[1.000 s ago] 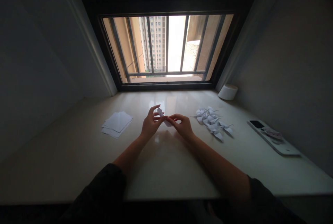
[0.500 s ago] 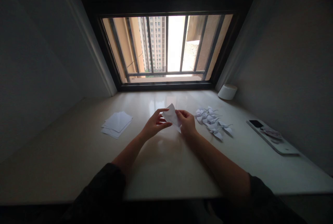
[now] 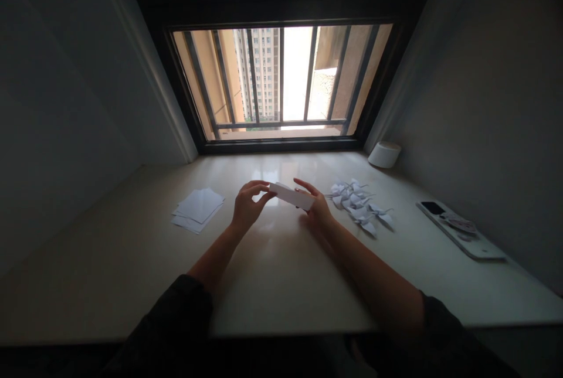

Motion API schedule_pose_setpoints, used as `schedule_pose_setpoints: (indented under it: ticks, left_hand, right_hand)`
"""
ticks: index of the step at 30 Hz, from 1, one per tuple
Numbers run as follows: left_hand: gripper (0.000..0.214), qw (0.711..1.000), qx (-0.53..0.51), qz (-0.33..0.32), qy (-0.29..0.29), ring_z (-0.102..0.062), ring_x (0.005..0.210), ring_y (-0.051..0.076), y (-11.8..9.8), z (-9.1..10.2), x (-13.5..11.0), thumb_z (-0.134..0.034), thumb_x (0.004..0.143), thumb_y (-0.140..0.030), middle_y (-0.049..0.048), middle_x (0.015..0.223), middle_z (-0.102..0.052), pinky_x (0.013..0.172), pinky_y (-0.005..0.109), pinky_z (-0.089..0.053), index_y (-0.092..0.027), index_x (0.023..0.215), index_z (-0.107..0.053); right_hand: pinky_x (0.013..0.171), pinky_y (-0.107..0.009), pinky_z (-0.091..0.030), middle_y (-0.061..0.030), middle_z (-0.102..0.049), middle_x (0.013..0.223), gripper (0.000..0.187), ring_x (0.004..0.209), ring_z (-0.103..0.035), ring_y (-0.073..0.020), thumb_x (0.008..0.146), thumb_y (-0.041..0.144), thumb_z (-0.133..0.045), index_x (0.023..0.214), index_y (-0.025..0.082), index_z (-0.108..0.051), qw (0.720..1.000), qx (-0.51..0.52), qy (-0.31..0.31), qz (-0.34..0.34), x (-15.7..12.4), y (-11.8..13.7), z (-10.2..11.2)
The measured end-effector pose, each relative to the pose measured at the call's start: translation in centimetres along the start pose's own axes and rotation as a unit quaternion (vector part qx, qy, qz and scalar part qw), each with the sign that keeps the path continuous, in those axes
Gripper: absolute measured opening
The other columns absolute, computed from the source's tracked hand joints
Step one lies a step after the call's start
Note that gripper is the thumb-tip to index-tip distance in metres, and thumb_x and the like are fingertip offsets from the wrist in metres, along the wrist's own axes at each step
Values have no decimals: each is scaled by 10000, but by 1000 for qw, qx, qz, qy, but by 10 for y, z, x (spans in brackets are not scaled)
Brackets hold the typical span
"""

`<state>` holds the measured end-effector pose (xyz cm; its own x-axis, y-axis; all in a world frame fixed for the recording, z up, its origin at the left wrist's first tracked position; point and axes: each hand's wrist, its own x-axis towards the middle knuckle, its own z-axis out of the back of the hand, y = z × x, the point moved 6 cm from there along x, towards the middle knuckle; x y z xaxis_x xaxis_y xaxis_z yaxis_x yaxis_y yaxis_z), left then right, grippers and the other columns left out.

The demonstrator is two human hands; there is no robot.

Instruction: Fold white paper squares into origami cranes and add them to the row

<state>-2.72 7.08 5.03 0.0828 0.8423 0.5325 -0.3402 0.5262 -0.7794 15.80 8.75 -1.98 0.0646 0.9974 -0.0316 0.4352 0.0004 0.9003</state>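
Observation:
A folded piece of white paper (image 3: 292, 195) is held just above the pale window ledge (image 3: 285, 272), stretched between both hands. My left hand (image 3: 247, 207) pinches its left end with thumb and fingertips. My right hand (image 3: 315, 208) grips its right end, fingers curled under it. The paper looks like a narrow strip seen nearly edge-on. A stack of flat white paper sheets (image 3: 197, 208) lies to the left of my left hand. A pile of several small folded paper figures (image 3: 358, 205) lies to the right of my right hand.
A barred window (image 3: 281, 82) rises at the back of the ledge. A small white round object (image 3: 385, 155) stands in the back right corner. A phone with something lying on it (image 3: 460, 228) rests near the right wall. Walls close in on both sides.
The paper was pinched small between my fingertips, then turned up as a broad face; now it lies nearly flat and my hands have moved apart to its two ends.

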Motion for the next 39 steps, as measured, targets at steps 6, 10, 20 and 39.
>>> schedule_pose_setpoints:
  ticks: [6,10,20,39]
  left_hand:
    - [357,964,-150,206,-81,-596,765,180,33,2,-5,-682,645,-515,53,751,-657,654,263,-434,-167,720,-692]
    - [444,919,-192,323,-116,-596,724,171,46,0,-14,-690,580,-578,55,756,-656,568,235,-386,-171,759,-678]
    - [407,885,-243,388,-81,-615,781,179,50,-9,-21,-732,545,-518,52,804,-661,602,244,-377,-188,771,-658]
    - [384,856,-295,424,-12,-603,694,139,59,-11,-14,-736,570,-498,43,786,-631,626,251,-428,-184,772,-646]
  right_hand:
    - [519,-257,-408,-106,-689,753,502,579,-555,-140,717,610,-517,706,139,-688,990,13,116,-79,-8,-1,-18]
    - [540,-249,-404,-82,-674,760,471,610,-546,-133,662,619,-611,657,153,-681,988,-36,131,-68,-13,-2,-24]
    - [550,-262,-369,-11,-586,590,334,525,-467,-98,618,482,-721,552,168,-626,996,-72,50,-12,-8,-3,-13]
    - [548,-269,-382,-17,-586,564,306,545,-505,-125,617,462,-703,561,173,-623,994,-88,54,-24,-5,-4,-7]
